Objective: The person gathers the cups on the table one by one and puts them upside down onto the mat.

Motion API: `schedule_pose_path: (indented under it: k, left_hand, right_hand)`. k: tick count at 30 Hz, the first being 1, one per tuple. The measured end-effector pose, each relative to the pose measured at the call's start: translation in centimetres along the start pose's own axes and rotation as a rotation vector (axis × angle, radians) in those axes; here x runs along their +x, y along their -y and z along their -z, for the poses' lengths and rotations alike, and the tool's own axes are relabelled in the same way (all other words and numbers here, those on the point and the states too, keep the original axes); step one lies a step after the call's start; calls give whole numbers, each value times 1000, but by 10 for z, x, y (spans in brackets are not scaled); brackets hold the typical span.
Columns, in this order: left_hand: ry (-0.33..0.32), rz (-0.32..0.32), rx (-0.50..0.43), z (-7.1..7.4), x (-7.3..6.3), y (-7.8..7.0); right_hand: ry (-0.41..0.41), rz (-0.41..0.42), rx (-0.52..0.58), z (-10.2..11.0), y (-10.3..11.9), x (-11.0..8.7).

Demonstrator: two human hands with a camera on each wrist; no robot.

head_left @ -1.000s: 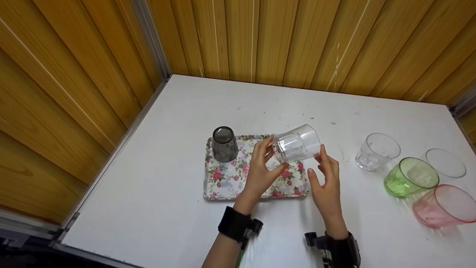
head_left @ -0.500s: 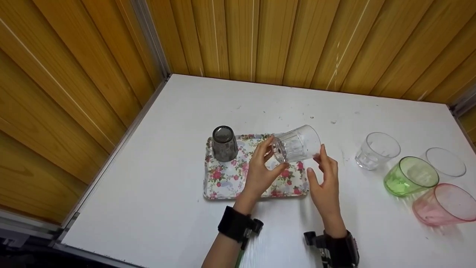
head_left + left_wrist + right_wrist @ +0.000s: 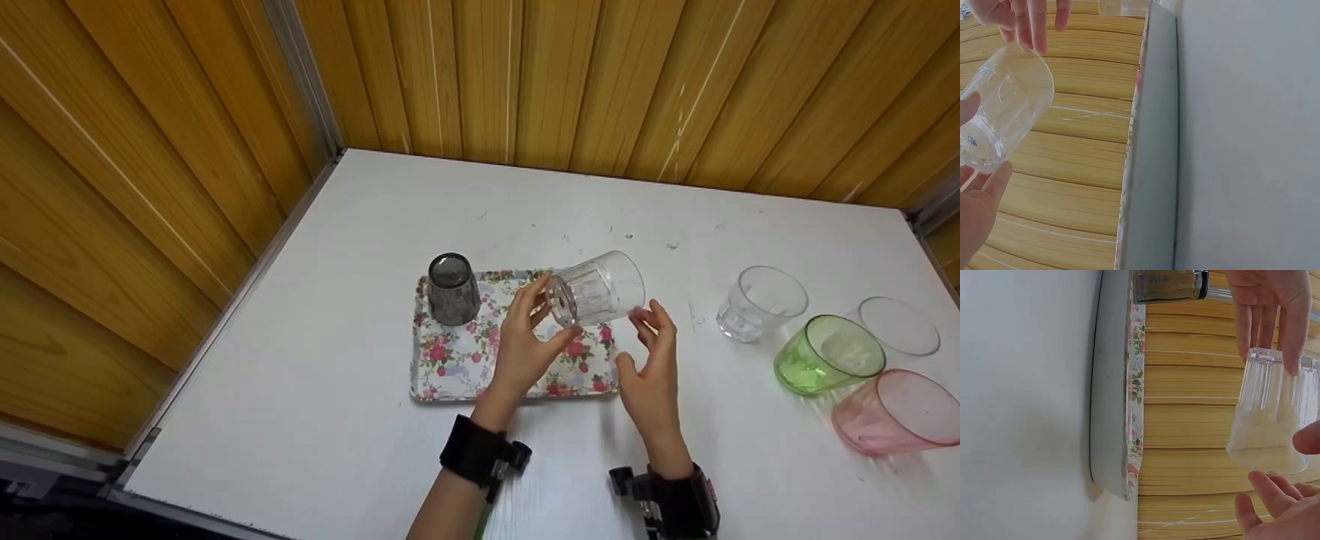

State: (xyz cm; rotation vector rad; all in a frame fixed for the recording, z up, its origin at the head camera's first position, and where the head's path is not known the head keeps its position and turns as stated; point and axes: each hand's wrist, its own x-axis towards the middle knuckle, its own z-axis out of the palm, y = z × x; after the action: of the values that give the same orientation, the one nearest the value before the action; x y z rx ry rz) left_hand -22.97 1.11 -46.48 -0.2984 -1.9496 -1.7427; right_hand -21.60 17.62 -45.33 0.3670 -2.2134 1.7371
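A clear drinking glass (image 3: 598, 289) is tilted on its side above the floral tray (image 3: 461, 375), its mouth pointing right. My left hand (image 3: 523, 341) grips it round the base, thumb below and fingers behind. At the mouth end, my right hand (image 3: 654, 375) has its fingertips right at the rim, the thumb apart from the glass. In the right wrist view the right fingers (image 3: 1269, 492) lie just under the rim. A dark grey glass (image 3: 454, 292) stands upside down on the tray's left side.
To the right on the white table (image 3: 300, 322) stand a short clear glass (image 3: 761, 304), a green glass (image 3: 829, 356), a pink glass (image 3: 892, 416) and another clear glass (image 3: 900, 326) behind the green one. Wood-panelled walls (image 3: 525, 82) bound the table at the back and left.
My right hand has drawn slightly down and left, its thumb and fingers loosening from the clear glass's rim. The left hand keeps its grip, and the glass has barely turned.
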Motion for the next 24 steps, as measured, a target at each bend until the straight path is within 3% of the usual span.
schedule_pose_path:
  k: [6,15,24]
  left_hand:
    - [-13,4,8,-1,0,1]
    - [-28,19,-15,-1,-1,0]
    - [-25,8,19,1,-1,-2]
  right_hand:
    - [5,42,-44,-1,-3,0]
    - [11,47,-72,-2,-3,-1]
    - [39,67,-75,-2,-6,-1]
